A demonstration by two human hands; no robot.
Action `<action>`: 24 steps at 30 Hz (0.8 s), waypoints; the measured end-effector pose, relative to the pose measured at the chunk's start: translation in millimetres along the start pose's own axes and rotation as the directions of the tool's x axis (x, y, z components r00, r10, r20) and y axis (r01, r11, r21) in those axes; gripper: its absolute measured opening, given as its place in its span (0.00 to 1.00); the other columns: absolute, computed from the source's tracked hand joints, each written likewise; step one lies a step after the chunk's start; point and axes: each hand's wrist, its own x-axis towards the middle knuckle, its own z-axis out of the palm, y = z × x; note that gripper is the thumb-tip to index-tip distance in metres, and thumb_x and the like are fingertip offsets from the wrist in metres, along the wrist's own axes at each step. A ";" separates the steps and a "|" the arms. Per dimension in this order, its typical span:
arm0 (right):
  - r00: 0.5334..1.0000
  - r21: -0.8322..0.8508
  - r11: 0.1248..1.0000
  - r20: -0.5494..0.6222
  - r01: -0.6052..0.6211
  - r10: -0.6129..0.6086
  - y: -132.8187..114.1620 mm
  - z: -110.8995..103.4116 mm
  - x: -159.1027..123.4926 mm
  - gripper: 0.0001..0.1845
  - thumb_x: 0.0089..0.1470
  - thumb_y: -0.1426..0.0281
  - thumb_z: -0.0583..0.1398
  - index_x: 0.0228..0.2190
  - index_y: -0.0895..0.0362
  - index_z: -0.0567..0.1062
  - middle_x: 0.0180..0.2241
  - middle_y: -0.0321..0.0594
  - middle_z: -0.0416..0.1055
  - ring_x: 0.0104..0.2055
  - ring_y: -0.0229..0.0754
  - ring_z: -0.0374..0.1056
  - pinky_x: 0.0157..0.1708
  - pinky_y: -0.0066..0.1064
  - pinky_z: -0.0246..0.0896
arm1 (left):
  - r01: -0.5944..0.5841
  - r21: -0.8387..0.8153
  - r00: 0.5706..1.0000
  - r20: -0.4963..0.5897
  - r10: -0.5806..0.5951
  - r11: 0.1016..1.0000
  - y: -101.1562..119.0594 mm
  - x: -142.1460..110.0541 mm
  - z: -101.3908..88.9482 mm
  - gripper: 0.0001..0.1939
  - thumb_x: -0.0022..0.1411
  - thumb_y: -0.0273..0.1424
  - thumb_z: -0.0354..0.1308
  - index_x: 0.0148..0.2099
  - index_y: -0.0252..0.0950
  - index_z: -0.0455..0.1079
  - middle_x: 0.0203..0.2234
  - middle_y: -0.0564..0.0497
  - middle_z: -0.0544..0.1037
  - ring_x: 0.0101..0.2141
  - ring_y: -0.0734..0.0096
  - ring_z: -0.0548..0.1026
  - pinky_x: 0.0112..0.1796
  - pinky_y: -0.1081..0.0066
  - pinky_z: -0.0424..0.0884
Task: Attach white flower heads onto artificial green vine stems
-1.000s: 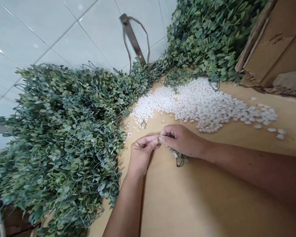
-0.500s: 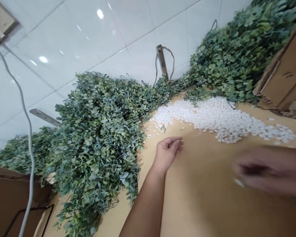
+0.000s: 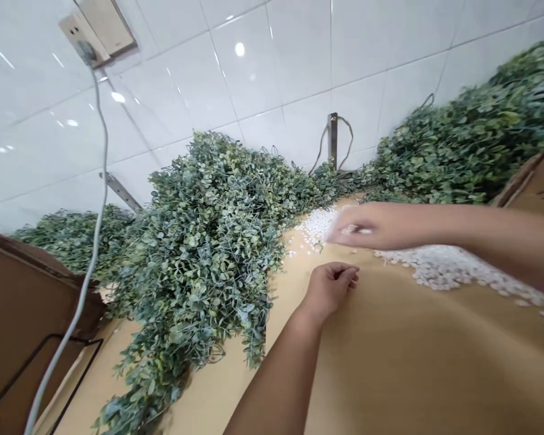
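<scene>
My right hand [image 3: 356, 228] reaches across from the right over the pile of small white discs [image 3: 448, 266]. Its fingers are curled closed, and a few white discs show inside the curled fingers; motion blurs its edges. My left hand [image 3: 333, 287] rests low over the tan tabletop [image 3: 390, 350], just in front of the pile, thumb against curled fingers. Whatever it may pinch is hidden. The discs spread in a long band along the back of the table, partly covered by my right hand and forearm.
Heaped artificial green foliage [image 3: 208, 241] lies left of my hands, with more foliage [image 3: 462, 145] at the back right. Cardboard boxes flank the table, one at left [image 3: 22, 314]. A white cable [image 3: 97, 223] hangs from a wall socket [image 3: 84, 42]. A metal bracket [image 3: 332, 142] stands by the tiled wall.
My right hand has swung from the lower right to the left, over the disc pile. My left hand keeps its curled pose near the pile. The camera view has shifted and rotated.
</scene>
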 end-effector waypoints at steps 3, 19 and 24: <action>0.969 -0.045 0.999 0.248 0.022 -0.011 -19.3 33.6 67.0 0.10 0.52 0.73 0.57 0.32 0.56 0.79 0.39 0.38 0.75 0.44 0.42 0.69 0.41 0.26 0.61 | -0.045 0.060 0.999 0.000 0.046 0.997 -1.6 -2.0 -1.4 0.07 0.53 0.26 0.54 0.26 0.31 0.71 0.19 0.55 0.69 0.21 0.80 0.65 0.25 0.76 0.62; 0.979 0.154 0.987 -0.187 -0.049 0.078 -20.1 28.9 114.8 0.10 0.50 0.79 0.55 0.31 0.65 0.76 0.30 0.42 0.71 0.31 0.37 0.65 0.34 0.28 0.58 | -0.041 0.128 0.998 0.051 0.035 0.991 -8.9 10.5 -3.6 0.09 0.54 0.30 0.54 0.33 0.32 0.74 0.22 0.52 0.72 0.21 0.79 0.64 0.26 0.75 0.64; 0.967 0.113 0.994 -0.255 0.000 0.029 -12.2 4.6 67.7 0.07 0.48 0.81 0.56 0.29 0.62 0.74 0.29 0.40 0.69 0.31 0.37 0.63 0.34 0.31 0.58 | -0.016 0.032 0.999 -0.028 0.017 0.999 -3.8 11.5 -3.5 0.08 0.54 0.26 0.55 0.36 0.31 0.73 0.22 0.54 0.70 0.19 0.82 0.65 0.22 0.79 0.62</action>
